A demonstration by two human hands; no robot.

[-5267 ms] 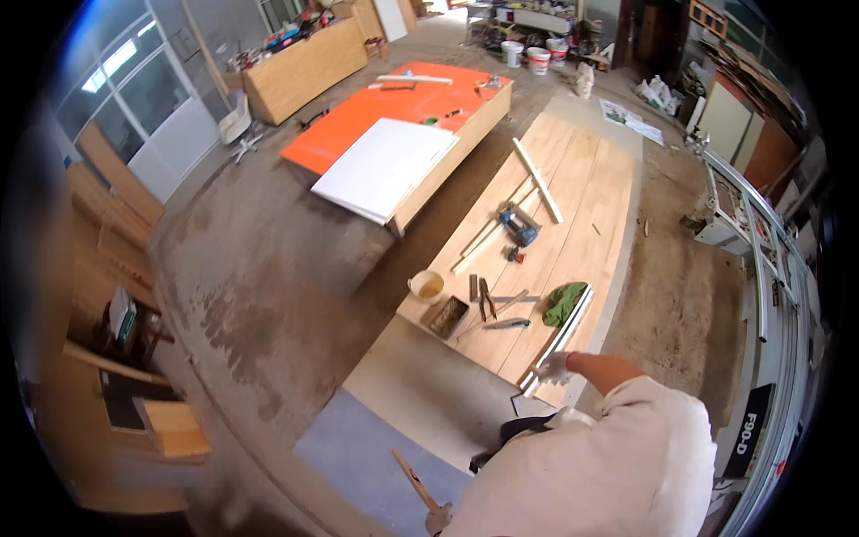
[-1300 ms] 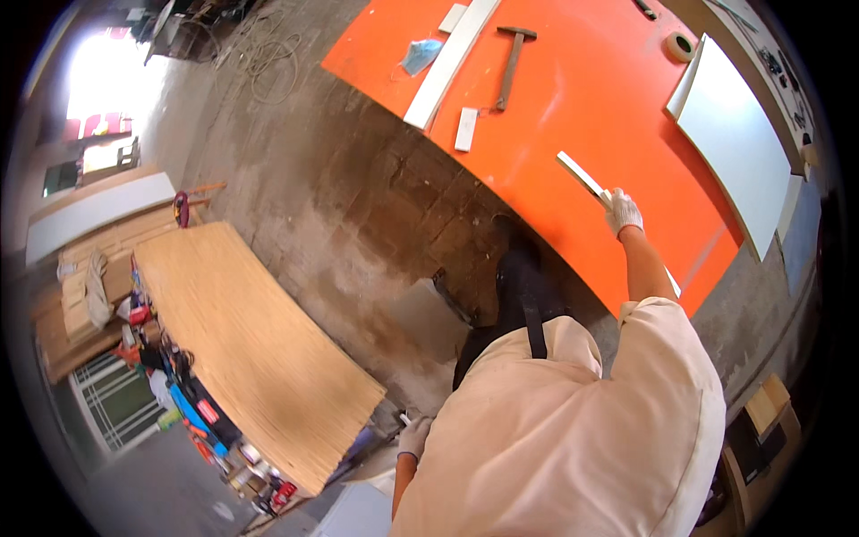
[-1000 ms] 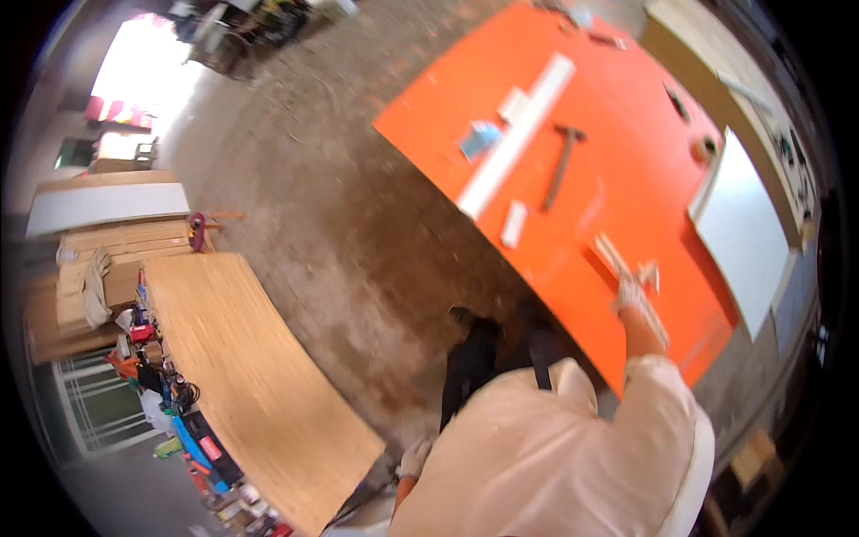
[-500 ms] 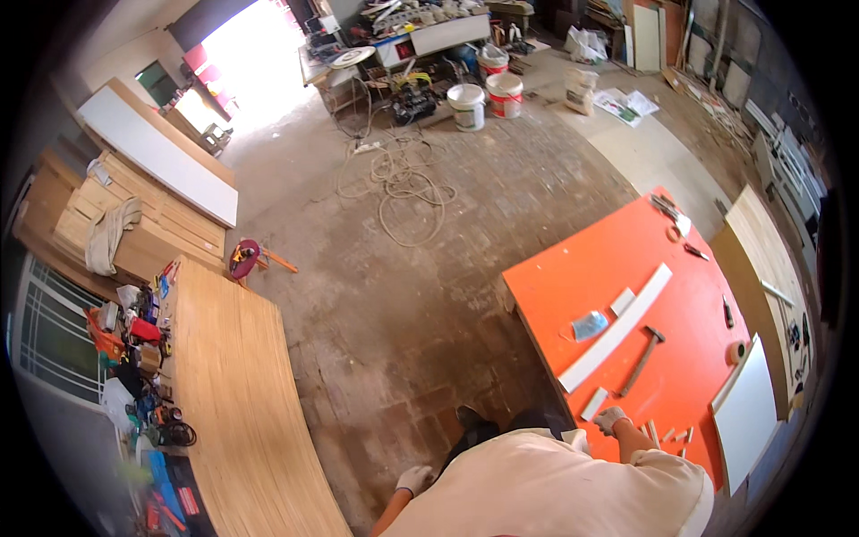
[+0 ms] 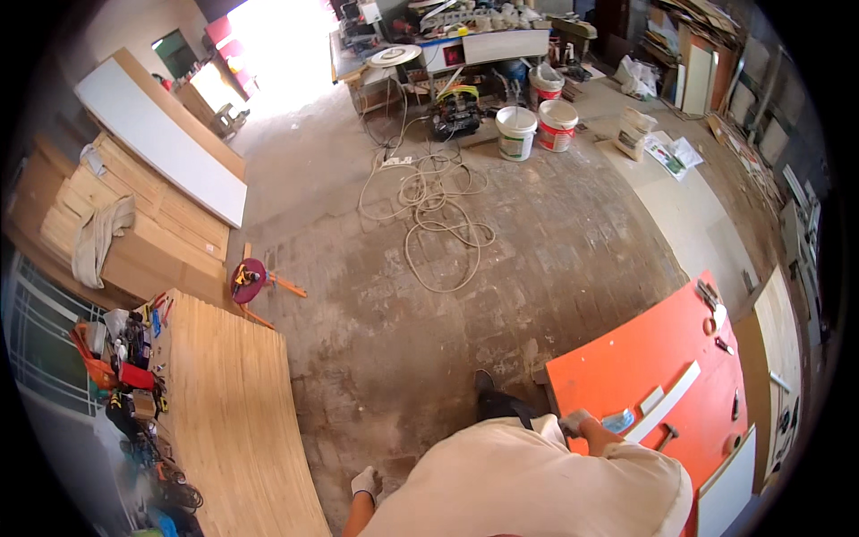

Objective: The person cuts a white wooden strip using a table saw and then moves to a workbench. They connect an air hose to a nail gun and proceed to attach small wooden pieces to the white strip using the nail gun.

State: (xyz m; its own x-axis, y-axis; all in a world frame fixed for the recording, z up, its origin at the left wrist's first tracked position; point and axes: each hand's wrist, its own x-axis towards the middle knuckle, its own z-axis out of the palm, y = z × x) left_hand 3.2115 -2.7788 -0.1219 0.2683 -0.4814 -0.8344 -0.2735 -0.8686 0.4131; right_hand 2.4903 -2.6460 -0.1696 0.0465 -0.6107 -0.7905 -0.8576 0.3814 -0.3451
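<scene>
My left hand (image 5: 366, 483), in a pale glove, hangs over the floor beside the long wooden panel stack (image 5: 237, 403). Its fingers look loose, with nothing visible in them. Close to my body, my right hand (image 5: 575, 422) is at the left edge of the orange table (image 5: 617, 349). Its fingers are too small and partly hidden to read. Nearest to it on the table lie a blue face mask (image 5: 617, 421), a long white strip (image 5: 664, 403) and a short white piece (image 5: 651, 399). A hammer (image 5: 668, 436) lies beyond the strip, partly covered by my sleeve.
A coiled hose (image 5: 447, 224) lies on the floor ahead. Buckets (image 5: 516, 134) stand near a cluttered workbench (image 5: 497, 49). A round red stool (image 5: 249, 279) with tools on it stands at the left. A white board (image 5: 727, 488) leans at the table's right side.
I have moved forward along the table, and it now lies lower in view. My right hand has left the small pieces on the tabletop and come in near my body.
</scene>
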